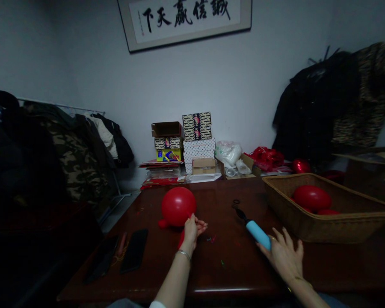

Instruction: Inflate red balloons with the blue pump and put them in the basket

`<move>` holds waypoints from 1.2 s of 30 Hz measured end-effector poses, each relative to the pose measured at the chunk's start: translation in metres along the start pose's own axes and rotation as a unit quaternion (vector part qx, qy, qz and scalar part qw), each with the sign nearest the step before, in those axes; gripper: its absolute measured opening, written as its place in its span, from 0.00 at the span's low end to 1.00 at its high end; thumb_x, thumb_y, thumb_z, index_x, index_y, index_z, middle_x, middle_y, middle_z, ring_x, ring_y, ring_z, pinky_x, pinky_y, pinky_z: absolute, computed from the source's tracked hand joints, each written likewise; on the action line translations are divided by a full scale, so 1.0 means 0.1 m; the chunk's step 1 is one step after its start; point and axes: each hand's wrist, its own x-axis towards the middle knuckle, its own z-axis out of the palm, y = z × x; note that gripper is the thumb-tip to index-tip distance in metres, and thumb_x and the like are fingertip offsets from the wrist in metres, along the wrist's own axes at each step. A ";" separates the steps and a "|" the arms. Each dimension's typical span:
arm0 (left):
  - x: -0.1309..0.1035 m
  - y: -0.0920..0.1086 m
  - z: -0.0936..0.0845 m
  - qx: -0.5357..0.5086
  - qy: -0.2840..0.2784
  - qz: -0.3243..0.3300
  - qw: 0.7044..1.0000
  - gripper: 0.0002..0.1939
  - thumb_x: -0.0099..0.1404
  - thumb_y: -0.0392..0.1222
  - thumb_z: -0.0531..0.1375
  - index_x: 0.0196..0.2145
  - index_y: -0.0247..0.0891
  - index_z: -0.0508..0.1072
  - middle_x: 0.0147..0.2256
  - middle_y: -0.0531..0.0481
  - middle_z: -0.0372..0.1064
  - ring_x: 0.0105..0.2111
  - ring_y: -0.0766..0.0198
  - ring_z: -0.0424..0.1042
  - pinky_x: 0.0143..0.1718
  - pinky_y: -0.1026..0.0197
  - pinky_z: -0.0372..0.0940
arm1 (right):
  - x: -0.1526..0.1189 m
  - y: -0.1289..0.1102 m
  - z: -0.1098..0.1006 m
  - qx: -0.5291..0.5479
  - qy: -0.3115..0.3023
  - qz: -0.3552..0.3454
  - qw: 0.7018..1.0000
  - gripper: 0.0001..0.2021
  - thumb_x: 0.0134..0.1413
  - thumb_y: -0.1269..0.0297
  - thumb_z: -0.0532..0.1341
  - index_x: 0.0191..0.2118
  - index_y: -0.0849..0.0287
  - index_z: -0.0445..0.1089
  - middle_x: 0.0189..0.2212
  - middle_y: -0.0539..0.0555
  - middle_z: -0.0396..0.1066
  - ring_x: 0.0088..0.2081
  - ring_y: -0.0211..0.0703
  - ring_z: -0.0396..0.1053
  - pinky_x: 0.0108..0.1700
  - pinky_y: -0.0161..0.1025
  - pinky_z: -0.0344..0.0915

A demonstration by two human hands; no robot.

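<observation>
A round inflated red balloon (179, 206) is over the dark wooden table (211, 273), left of centre. My left hand (194, 229) pinches it at its lower right side, with some fingers loosely extended. A small red piece shows under the balloon, and another hangs beside my left wrist. To the right lies a light blue hand pump (258, 234) with a black nozzle pointing away to the left. My right hand (284, 254) is at the pump's near end, fingers spread, with the thumb beside the blue barrel.
A wicker basket (324, 224) with several red balloons (312, 198) stands at the right. Two dark flat objects (134, 251) lie at the table's left. Boxes (199, 149) and plastic bags (228, 153) are beyond the far edge. Small scraps (211, 239) lie mid-table.
</observation>
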 end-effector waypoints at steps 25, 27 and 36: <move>-0.33 0.45 -0.28 0.428 -0.254 -0.026 0.867 0.24 0.59 0.64 0.47 0.25 0.39 0.57 0.15 0.56 0.61 0.13 0.67 0.64 0.16 0.66 0.58 | 0.42 -0.80 -0.77 0.160 0.100 -0.200 0.961 0.35 0.52 0.50 0.56 0.62 0.62 0.50 0.62 0.62 0.49 0.65 0.57 0.33 0.61 0.63 0.32; -0.43 0.63 -0.21 0.483 -0.285 -0.003 0.828 0.24 0.61 0.63 0.45 0.24 0.38 0.58 0.14 0.56 0.59 0.13 0.68 0.61 0.17 0.65 0.57 | 0.45 -1.07 -1.07 0.193 0.095 -0.283 0.935 0.38 0.49 0.51 0.60 0.63 0.57 0.47 0.64 0.59 0.45 0.65 0.57 0.32 0.61 0.63 0.31; -0.86 1.28 0.06 0.721 -0.318 0.197 0.584 0.22 0.67 0.51 0.43 0.28 0.37 0.69 0.26 0.48 0.71 0.25 0.63 0.69 0.26 0.64 0.59 | 0.38 -1.60 -1.37 0.235 0.079 -0.292 0.924 0.37 0.42 0.50 0.65 0.59 0.52 0.56 0.64 0.59 0.44 0.65 0.57 0.36 0.61 0.63 0.28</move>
